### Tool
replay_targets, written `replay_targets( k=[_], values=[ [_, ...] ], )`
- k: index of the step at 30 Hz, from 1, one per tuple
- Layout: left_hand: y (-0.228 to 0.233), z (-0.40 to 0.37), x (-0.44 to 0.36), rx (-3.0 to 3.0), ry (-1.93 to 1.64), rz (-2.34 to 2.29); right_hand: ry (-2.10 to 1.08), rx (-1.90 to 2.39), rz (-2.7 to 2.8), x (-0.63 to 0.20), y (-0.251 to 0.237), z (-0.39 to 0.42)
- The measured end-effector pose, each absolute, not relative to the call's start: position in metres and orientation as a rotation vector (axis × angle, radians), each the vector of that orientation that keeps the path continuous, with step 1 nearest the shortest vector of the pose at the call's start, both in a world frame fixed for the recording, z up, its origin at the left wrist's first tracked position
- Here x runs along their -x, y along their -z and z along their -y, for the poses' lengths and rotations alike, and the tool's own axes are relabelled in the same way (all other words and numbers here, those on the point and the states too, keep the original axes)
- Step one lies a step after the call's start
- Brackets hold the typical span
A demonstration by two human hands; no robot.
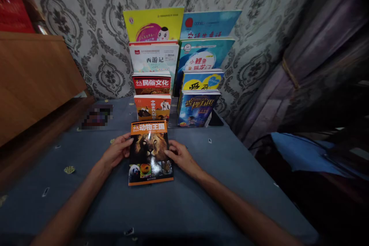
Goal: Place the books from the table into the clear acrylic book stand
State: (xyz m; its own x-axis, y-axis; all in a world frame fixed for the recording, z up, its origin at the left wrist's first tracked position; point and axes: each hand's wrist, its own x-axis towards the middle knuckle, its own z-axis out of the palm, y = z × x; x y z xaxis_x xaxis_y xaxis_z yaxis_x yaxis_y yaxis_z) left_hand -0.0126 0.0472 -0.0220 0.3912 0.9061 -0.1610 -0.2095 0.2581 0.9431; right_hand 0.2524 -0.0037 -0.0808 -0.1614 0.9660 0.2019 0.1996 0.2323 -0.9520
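A book with a lion on its cover [150, 153] lies flat on the blue tabletop [201, 200], just in front of a tiered book rack [175, 84] that stands against the patterned wall. The left hand [117, 152] rests on the book's left edge, fingers spread loosely and thumb on the cover. The right hand [180, 154] touches its right edge, fingertips laid on the cover; neither hand is closed around the book, both only steady it from the sides.

To handle it well, I judge the book should be kept square to the rack, with both hands gripping the side edges evenly so the glossy cover does not slip or bend.

The orange band on top of the lion book reads 动物王国, with small white characters beside it that look like 少儿. In the rack directly behind it, the front left book [152, 107] is orange with writing too small to read. The red one above it [151, 83] reads 民俗文化, and the white one higher still [154, 58] reads 西游记. The teal book [201, 55] to the right of that one shows 小鲤鱼跳龙门.
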Motion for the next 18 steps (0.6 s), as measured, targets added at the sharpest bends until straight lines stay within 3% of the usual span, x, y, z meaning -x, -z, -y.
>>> replay_targets(
  k=[8, 18],
  values=[
    [0.004, -0.056, 0.004, -1.216, -0.953, -0.861, -0.94, 1.031, 1.51, -0.256, 0.058, -0.004],
    [-0.018, -0.081, -0.007, -1.554, -1.103, -0.903, -0.51, 1.164, 1.645, -0.257, 0.029, -0.025]
  ],
)
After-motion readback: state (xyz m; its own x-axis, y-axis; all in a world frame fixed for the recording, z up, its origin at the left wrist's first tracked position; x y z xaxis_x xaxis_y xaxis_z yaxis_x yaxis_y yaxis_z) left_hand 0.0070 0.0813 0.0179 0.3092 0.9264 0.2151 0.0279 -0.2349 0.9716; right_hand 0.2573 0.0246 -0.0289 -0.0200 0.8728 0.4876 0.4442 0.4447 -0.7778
